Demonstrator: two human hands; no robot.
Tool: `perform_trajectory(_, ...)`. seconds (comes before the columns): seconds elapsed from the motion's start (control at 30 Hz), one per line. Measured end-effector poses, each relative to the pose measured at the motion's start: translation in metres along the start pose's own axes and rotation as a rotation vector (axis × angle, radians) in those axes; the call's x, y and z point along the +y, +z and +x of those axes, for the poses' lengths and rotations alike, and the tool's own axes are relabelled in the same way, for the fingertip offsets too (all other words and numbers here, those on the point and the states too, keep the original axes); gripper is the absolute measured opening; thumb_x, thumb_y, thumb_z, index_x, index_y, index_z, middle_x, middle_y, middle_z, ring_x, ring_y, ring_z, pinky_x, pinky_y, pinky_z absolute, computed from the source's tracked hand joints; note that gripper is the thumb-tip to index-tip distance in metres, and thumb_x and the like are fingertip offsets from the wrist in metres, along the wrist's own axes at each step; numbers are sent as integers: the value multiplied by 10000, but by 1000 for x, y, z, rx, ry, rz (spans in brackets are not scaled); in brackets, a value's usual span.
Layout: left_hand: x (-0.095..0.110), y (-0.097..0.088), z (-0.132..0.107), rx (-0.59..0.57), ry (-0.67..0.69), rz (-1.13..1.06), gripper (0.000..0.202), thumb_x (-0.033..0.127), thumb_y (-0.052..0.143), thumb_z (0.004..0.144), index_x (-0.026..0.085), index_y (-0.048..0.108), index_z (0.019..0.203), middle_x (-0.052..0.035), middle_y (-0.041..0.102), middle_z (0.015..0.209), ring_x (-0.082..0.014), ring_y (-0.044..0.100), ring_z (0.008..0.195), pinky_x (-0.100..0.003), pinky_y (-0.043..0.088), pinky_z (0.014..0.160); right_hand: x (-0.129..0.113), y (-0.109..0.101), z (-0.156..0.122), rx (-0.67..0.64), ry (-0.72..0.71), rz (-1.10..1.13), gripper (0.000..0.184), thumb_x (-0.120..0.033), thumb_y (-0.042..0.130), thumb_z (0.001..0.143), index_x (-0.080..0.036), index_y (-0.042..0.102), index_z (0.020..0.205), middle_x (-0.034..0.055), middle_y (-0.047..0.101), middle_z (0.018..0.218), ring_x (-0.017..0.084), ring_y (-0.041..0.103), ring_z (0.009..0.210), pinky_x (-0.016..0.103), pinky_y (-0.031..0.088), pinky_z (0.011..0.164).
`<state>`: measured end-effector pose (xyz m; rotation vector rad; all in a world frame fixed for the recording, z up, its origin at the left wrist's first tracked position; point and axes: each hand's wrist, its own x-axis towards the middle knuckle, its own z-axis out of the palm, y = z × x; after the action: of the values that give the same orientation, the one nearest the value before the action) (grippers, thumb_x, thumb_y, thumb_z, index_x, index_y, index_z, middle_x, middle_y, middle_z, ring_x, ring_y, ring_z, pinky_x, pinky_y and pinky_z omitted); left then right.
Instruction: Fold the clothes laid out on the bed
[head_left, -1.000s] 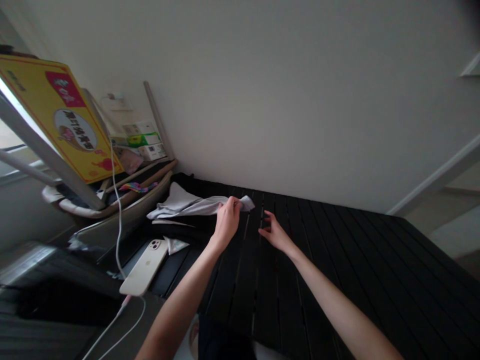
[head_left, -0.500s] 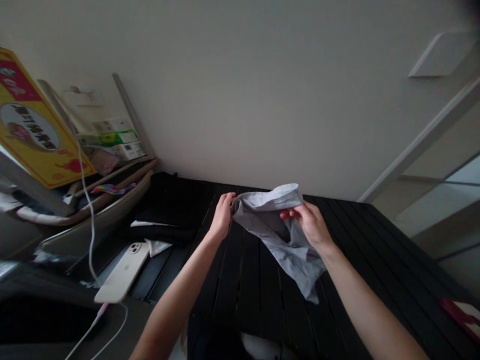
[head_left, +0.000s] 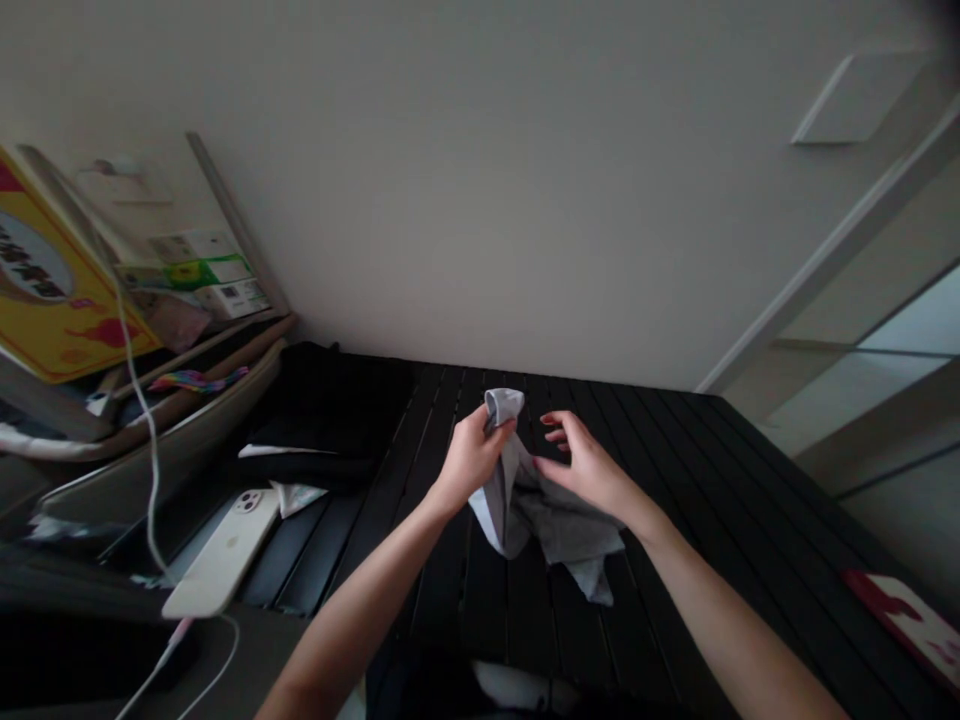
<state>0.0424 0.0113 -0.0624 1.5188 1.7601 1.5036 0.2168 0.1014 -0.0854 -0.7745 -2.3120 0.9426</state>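
Note:
A light grey cloth garment (head_left: 555, 525) hangs in loose folds, its lower end draped over the dark slats. My left hand (head_left: 474, 455) is closed around its gathered upper part, and a small bunched loop pokes up above the thumb. To the right, my right hand (head_left: 589, 465) has its fingers apart and curved. Its thumb is close to the cloth; whether it touches I cannot tell. What kind of garment it is does not show clearly.
Below lies a black slatted surface (head_left: 675, 500) against a pale wall. At left are folded black cloth (head_left: 322, 410), a white phone (head_left: 223, 560) with a cable, and a yellow box (head_left: 67, 290) above a basket. A red-and-white item (head_left: 904, 620) lies at right.
The garment's edge, stretched between both hands before, is now gathered in my left hand. My right hand has let go and opened. The cloth hangs lower and closer together.

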Motion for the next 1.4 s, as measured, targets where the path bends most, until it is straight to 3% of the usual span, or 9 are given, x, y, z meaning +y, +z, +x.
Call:
perform_trajectory(0.07,-6,-9,3,134,-18,-16,255,360,531,862,141,634,946,-36,670,855,-173,598,784,-258,445,718,27,7,-14,-98,76,-203,597,-237,680,659,-235,512,1232,126,557,1254,293,564,1096,431,440,906)
perform_trajectory(0.17,-16,-31,3,290,-50,33,255,355,520,868,152,612,991,-52,665,903,-189,607,836,-272,449,759,59,4,-28,-254,155,-321,310,-100,569,671,-218,626,951,78,660,1013,271,589,1040,418,418,904)
perform_trajectory(0.33,-27,-49,-4,370,-130,595,489,161,509,820,180,444,1304,-146,538,1243,-278,528,1119,-404,421,917,61,-30,-23,-228,104,101,135,-179,440,796,-215,548,722,15,627,745,196,622,801,354,475,795)
perform_trajectory(0.53,-27,8,-38,-438,81,560,285,242,544,862,220,601,1140,-82,632,1113,-229,593,1044,-347,449,916,69,-18,-19,-325,94,-152,444,-78,579,601,-231,610,1016,81,611,1137,252,549,1090,398,409,940)
perform_trajectory(0.6,-29,32,-53,-572,53,542,318,370,591,849,198,614,1116,-101,649,1078,-249,621,1006,-354,462,898,81,-4,-20,-279,161,-235,370,-72,592,577,-217,623,916,89,607,1139,277,522,1118,423,387,958)
perform_trajectory(0.77,-22,65,-68,-430,-8,557,820,646,572,776,106,388,1365,-232,548,1272,-365,545,1161,-461,427,946,76,2,-16,-154,126,179,85,-219,468,792,-208,552,805,17,604,824,192,574,841,321,444,786)
perform_trajectory(1.0,9,57,-38,-245,-96,384,161,231,412,889,181,539,975,-63,643,752,-200,637,699,-276,422,629,19,-8,-23,15,92,394,155,-301,589,784,-235,504,894,-12,561,836,162,557,780,267,454,707)
perform_trajectory(1.23,8,40,-29,-31,-145,105,133,297,438,902,193,502,849,39,504,607,-107,470,532,-220,327,527,15,14,-48,-162,175,424,300,-266,640,728,-235,539,1009,45,644,983,242,604,972,371,475,883)
perform_trajectory(1.4,-5,13,-29,-87,-119,1,178,349,528,842,177,569,824,13,581,676,-124,530,619,-219,392,572,35,-25,-44,-117,186,239,156,-135,551,629,-208,561,766,-12,614,713,176,588,701,267,459,629)
